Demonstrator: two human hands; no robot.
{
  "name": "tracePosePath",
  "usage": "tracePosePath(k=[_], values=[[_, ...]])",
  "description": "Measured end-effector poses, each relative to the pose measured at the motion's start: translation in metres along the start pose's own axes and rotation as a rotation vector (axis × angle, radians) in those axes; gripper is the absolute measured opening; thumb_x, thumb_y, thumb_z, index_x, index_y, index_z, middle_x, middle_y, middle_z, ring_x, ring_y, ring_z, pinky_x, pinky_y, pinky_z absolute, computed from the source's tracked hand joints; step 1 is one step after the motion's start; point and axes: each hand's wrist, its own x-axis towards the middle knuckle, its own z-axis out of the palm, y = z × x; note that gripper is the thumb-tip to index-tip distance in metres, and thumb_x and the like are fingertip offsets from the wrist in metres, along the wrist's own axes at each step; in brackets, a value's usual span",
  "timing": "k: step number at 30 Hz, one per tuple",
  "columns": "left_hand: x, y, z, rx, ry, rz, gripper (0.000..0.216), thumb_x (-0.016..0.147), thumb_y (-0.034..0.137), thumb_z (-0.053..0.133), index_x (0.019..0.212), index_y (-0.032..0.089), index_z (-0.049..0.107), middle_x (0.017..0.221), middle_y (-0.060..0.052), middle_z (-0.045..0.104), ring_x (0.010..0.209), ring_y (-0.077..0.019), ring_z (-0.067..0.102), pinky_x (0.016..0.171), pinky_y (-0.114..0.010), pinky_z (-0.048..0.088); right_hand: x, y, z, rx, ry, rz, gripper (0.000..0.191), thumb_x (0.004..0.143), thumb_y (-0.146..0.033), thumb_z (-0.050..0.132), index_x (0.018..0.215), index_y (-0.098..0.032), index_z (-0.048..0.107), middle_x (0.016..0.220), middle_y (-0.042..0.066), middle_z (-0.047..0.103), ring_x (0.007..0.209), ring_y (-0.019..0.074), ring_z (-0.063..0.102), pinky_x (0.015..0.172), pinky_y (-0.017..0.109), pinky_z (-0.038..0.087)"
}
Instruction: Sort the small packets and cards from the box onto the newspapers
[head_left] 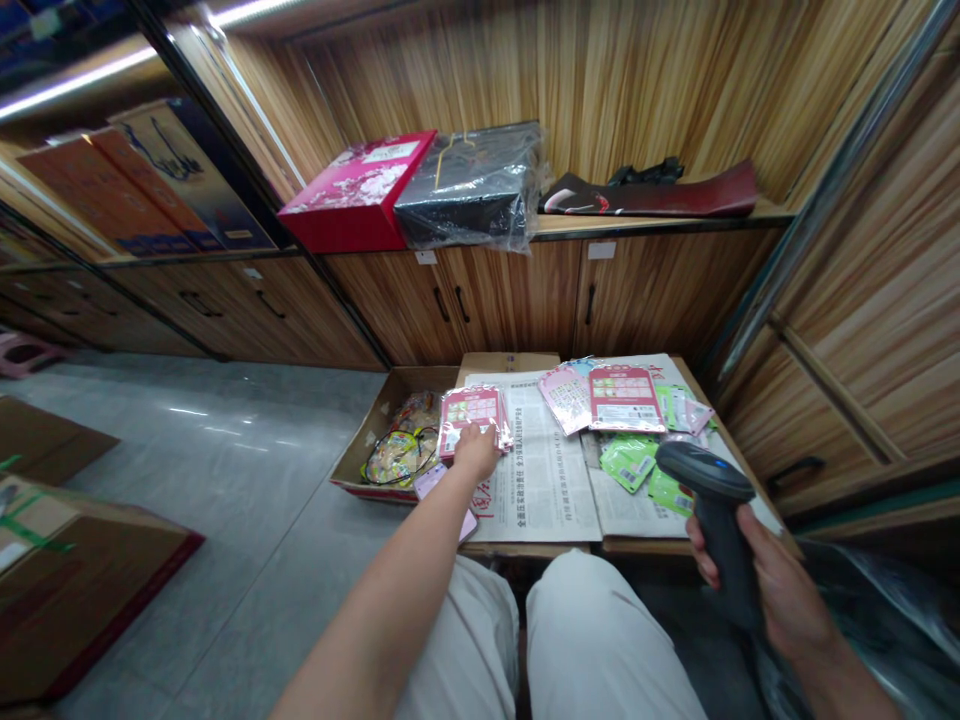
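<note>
My left hand (478,453) reaches to a small stack of red-and-white plastic packets (466,410), its fingers closed on the near edge of the top packet. Part of a purple phone-like slab (465,525) shows beneath my left forearm. In my right hand (780,570) is a dark handheld barcode scanner (709,475), its head tilted over the right end of the newspaper. Near the scanner lie another red packet (624,398), a pink sticker-like sheet (568,400) and several green packets (628,460).
Newspaper (547,490) covers the low cardboard surface before my knees. An open carton (367,440) with colourful bagged items adjoins its left side. Wooden cabinets (510,305) stand behind, with a pink box (360,190) on the shelf. Another carton (90,570) sits on the floor left.
</note>
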Motion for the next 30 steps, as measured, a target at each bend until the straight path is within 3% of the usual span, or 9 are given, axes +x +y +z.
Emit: tracePosePath(k=[4, 11, 18, 22, 27, 30], values=[[0.008, 0.027, -0.005, -0.063, 0.046, 0.017, 0.049, 0.087, 0.028, 0.057, 0.134, 0.017, 0.05, 0.133, -0.018, 0.048, 0.126, -0.031, 0.044, 0.102, -0.039, 0.037, 0.001, -0.001, -0.002, -0.001, -0.01, -0.038, 0.038, 0.085, -0.059, 0.058, 0.087, -0.022, 0.066, 0.069, 0.0, 0.066, 0.049, 0.0103, 0.05, 0.042, 0.019, 0.044], [0.026, 0.11, -0.001, -0.348, 0.091, 0.186, 0.032, 0.086, 0.019, 0.057, 0.117, 0.014, 0.062, 0.123, -0.013, 0.061, 0.116, -0.0236, 0.056, 0.098, -0.03, 0.04, 0.006, -0.002, -0.01, -0.033, 0.049, -0.121, 0.039, 0.087, -0.06, 0.056, 0.091, -0.022, 0.064, 0.068, -0.001, 0.065, 0.047, 0.0092, 0.049, 0.041, 0.019, 0.042], [0.057, 0.17, 0.025, -0.662, 0.123, -0.157, 0.02, 0.078, 0.026, 0.07, 0.092, 0.014, 0.06, 0.101, -0.012, 0.069, 0.099, -0.0237, 0.065, 0.075, -0.027, 0.046, 0.012, 0.0, -0.032, -0.061, 0.032, -0.073, 0.043, 0.088, -0.061, 0.053, 0.089, -0.019, 0.064, 0.068, 0.001, 0.065, 0.048, 0.0102, 0.051, 0.043, 0.022, 0.043], [0.073, 0.186, 0.037, -0.843, 0.161, -0.328, 0.032, 0.069, 0.029, 0.079, 0.086, 0.017, 0.055, 0.097, -0.01, 0.068, 0.094, -0.0226, 0.066, 0.068, -0.025, 0.048, 0.011, -0.001, -0.038, -0.057, 0.04, -0.069, 0.043, 0.09, -0.06, 0.05, 0.087, -0.02, 0.064, 0.07, 0.001, 0.066, 0.048, 0.0102, 0.051, 0.044, 0.022, 0.043], [0.075, 0.196, 0.036, -1.088, 0.2, -0.453, 0.042, 0.059, 0.013, 0.083, 0.087, 0.018, 0.052, 0.095, -0.005, 0.065, 0.087, -0.0177, 0.066, 0.063, -0.022, 0.049, 0.008, -0.001, -0.036, -0.074, 0.052, -0.082, 0.044, 0.091, -0.06, 0.047, 0.084, -0.019, 0.064, 0.069, 0.001, 0.064, 0.048, 0.0098, 0.05, 0.045, 0.022, 0.042], [0.069, 0.196, 0.021, -1.345, -0.072, -0.472, 0.041, 0.06, 0.002, 0.079, 0.088, 0.016, 0.053, 0.081, -0.002, 0.064, 0.067, -0.012, 0.063, 0.056, -0.02, 0.048, 0.006, -0.002, -0.034, -0.07, 0.057, -0.084, 0.046, 0.091, -0.06, 0.047, 0.083, -0.019, 0.065, 0.069, 0.001, 0.063, 0.048, 0.0096, 0.049, 0.044, 0.022, 0.042]])
